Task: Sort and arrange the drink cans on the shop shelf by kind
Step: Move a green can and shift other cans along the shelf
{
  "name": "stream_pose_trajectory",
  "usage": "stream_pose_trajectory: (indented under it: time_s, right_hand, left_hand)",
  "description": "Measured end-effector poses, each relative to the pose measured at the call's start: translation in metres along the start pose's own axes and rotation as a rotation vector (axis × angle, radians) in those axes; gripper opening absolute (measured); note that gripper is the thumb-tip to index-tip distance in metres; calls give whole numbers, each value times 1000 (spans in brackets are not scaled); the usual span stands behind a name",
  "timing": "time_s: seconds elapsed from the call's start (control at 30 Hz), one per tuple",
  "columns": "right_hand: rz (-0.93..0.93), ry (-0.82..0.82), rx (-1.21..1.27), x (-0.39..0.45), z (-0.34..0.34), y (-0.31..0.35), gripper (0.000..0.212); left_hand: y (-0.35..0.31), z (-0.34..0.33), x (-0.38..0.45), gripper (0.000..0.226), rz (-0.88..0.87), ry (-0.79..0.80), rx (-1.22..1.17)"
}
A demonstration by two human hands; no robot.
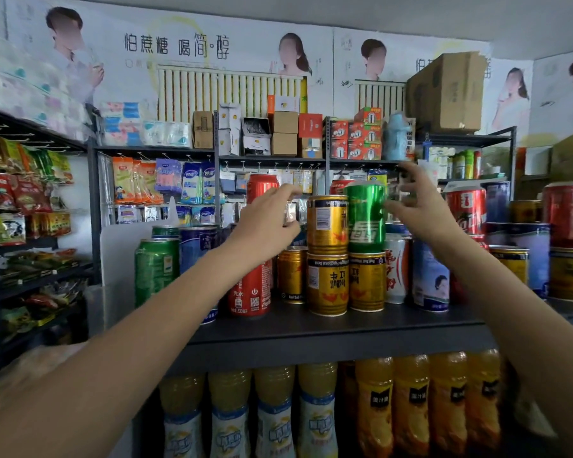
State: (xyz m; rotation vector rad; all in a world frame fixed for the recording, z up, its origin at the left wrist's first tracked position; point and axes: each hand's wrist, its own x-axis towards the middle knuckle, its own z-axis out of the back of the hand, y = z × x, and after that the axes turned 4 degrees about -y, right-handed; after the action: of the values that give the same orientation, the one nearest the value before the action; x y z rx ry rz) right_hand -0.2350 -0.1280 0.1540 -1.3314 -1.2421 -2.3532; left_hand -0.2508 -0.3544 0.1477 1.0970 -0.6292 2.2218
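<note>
Mixed drink cans stand on a dark shelf (311, 325). In the middle, a green can (366, 216) and a gold can (327, 223) are stacked on a row of gold cans (327, 284). My right hand (417, 203) is raised just right of the green can with its fingers spread; the thumb is at the can's side and nothing is gripped. To the left of the upper gold can, my left hand (268, 219) hovers with loosely curled fingers and holds nothing. A red cola can (250, 292) is partly hidden behind my left forearm.
A green can (156, 269) and a blue can (197, 246) stand at the left. A white-red can (396, 269), a pale blue can (430, 279), red cans (465, 209) and gold cans (571, 272) are at the right. Juice bottles (374, 408) fill the shelf below.
</note>
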Motion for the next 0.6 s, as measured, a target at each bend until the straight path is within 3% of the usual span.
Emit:
stream_pose_trajectory:
  time_s: [0.2,0.3,0.4,0.6]
  right_hand:
    - [-193,240,175,7,-3,-12,84]
    - [-146,254,84,5,-14,-22,87]
    - [-58,173,28,8,-22,-30,85]
    - [111,-93,208,23,-7,-29,75]
  left_hand:
    - [-22,-27,10,59,135,-59,-199]
    - [-29,-41,13,61,234,-94,-252]
    - [-32,-53,14,58,250,-106,-201]
    - [-37,-55,10,60,264,-119,-136]
